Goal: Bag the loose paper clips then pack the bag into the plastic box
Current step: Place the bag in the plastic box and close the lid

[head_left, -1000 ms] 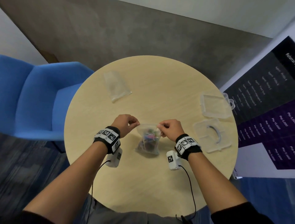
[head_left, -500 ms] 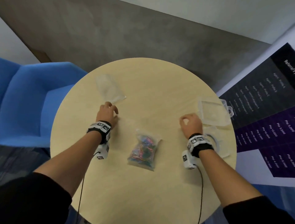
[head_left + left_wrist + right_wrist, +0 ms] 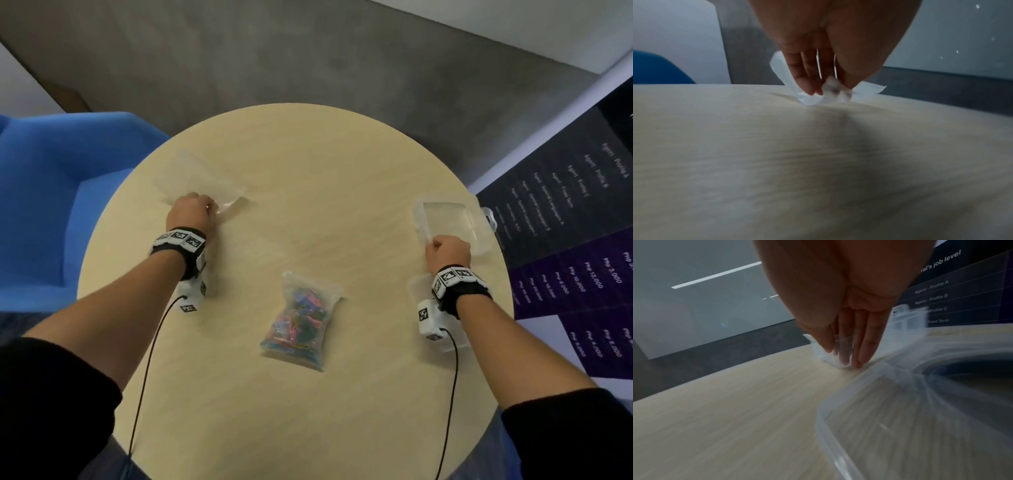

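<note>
A clear zip bag full of coloured paper clips [image 3: 301, 320] lies alone at the middle of the round table [image 3: 325, 164]. My left hand [image 3: 209, 207] is at the far left and pinches the near edge of an empty clear bag [image 3: 197, 178]; the left wrist view shows the film bunched between the fingertips [image 3: 809, 87]. My right hand [image 3: 433, 244] grips the near left corner of the clear plastic box [image 3: 455, 222] at the right edge. In the right wrist view the box wall [image 3: 842, 340] sits between thumb and fingers [image 3: 865, 347].
A second clear plastic tray [image 3: 419, 291] lies under my right wrist, large in the right wrist view [image 3: 910, 426]. A blue chair [image 3: 61, 205] stands left of the table. A dark printed banner [image 3: 575, 219] stands at the right.
Both hands let go of the paper clip bag and moved apart. The left went to the empty bag and took hold of it; the right went to the box corner and gripped it.
</note>
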The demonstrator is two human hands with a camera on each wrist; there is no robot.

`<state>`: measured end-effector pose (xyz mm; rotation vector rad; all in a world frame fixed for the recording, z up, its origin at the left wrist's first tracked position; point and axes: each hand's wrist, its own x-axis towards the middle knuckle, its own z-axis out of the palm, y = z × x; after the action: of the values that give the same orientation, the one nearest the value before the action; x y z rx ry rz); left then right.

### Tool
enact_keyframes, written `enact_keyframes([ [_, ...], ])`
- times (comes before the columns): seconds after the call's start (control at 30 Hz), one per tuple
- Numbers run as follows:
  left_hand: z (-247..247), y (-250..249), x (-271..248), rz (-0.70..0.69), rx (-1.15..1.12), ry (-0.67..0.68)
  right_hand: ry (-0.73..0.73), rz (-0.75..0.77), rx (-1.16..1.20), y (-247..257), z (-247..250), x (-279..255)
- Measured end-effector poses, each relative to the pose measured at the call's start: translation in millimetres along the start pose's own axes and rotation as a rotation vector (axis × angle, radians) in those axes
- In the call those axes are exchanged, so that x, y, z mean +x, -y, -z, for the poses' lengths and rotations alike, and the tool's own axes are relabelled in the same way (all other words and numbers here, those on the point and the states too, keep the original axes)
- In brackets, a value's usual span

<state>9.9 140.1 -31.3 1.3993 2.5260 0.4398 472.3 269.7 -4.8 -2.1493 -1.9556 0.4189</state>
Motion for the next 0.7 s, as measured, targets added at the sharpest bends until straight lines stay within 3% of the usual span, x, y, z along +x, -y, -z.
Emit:
enact_keyframes([
  [0.13, 22, -10, -11, -0.012, -0.193, -0.132, 0.003, 0.176, 0.091, 15, 17, -11],
  [0.3, 64, -40, -39, 0.037, -0.395, -0.148, 0.218, 0.38, -0.016, 28, 51, -63],
  [0.43, 90, -67, -64, 0.017, -0.622, -0.034, 0.448, 0.407, -0.284, 12, 61, -118],
  [0.57, 102, -99, -95, -0.195, -0.676, 0.101, 0.517, 0.411, -0.378, 2, 48, -159],
  [0.7, 96, -139, -140, -0.378, -0.656, 0.331, 0.613, 0.384, -0.402, 4, 38, -196],
])
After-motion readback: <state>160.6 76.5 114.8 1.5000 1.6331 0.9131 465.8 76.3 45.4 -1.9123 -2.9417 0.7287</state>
